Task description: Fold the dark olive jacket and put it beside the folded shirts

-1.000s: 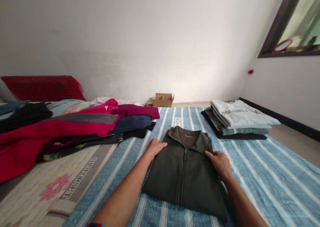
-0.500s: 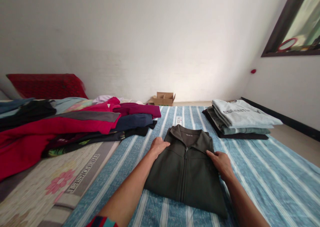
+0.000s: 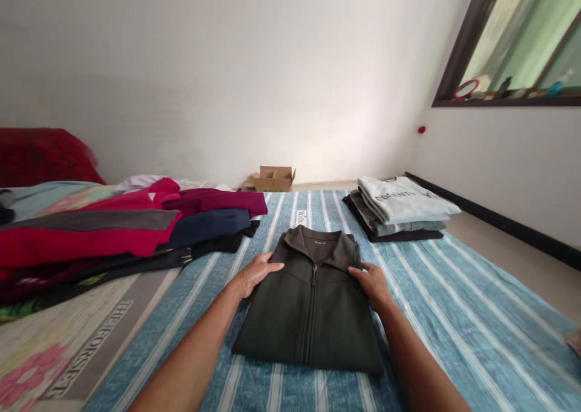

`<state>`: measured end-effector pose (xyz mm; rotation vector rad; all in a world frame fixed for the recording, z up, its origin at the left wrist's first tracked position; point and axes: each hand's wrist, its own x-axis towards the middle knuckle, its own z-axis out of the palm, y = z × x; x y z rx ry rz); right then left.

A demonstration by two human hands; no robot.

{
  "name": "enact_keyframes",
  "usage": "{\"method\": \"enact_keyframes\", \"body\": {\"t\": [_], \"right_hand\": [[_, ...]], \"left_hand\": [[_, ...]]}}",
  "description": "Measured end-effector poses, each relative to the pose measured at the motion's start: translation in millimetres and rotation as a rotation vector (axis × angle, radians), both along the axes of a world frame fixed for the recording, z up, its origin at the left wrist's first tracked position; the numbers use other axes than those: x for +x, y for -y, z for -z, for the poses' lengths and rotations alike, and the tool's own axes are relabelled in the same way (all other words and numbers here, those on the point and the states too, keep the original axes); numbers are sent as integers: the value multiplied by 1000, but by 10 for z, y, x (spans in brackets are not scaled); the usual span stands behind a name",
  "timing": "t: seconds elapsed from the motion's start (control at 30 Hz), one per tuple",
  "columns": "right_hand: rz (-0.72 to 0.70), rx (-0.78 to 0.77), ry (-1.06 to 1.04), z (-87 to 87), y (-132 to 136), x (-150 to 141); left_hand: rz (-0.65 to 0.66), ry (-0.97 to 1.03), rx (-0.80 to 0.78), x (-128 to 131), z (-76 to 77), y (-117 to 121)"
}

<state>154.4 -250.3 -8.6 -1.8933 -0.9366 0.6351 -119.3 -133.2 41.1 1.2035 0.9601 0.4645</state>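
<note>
— Head view cuts a fair bit off: both forearms run out of the bottom edge, and the pile of loose clothes [image 3: 113, 230] runs off the left edge, so its full extent is hidden. What can you read of the hands?

— Left hand [image 3: 255, 274] lies flat, fingers spread, on the left shoulder of the dark green jacket [image 3: 311, 303]. Right hand [image 3: 373, 285] rests on the right shoulder edge; its fingertips seem to curl at the fabric, but whether they pinch it I cannot tell. The two hands are well apart, one on each side of the zip.

— And the jacket itself?

— Folded, collar away from the person, lying on the blue striped sheet [image 3: 454, 315] in the middle of the bed. The label inside the collar is too small to read.

— Around it?

— A neat stack of folded shirts [image 3: 399, 209] beyond and to the right, apart from the jacket. A small cardboard box [image 3: 272, 179] by the far wall. A patterned blanket [image 3: 68, 351] at lower left with lettering partly cut off. A red cushion [image 3: 40, 156] at far left is blurred. A window frame [image 3: 458, 55] is cropped at the upper right.
</note>
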Motion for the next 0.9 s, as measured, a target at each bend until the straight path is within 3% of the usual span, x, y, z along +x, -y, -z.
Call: {"method": "enact_keyframes", "body": {"t": [0.33,0.57,0.73,0.9], "right_hand": [[18,39,-90,-98,-74,-40],[16,95,-80,-248,-144,-31],[-43,167,-71,-452,-93,96],[-120,233,-131,-673,224,434]], "left_hand": [[-62,-30,133,75,-36,-13],[-190,-116,232,179,-228,9],[-149,-84,175,357,-415,170],[-118,-21,253,657,-526,479]]}}
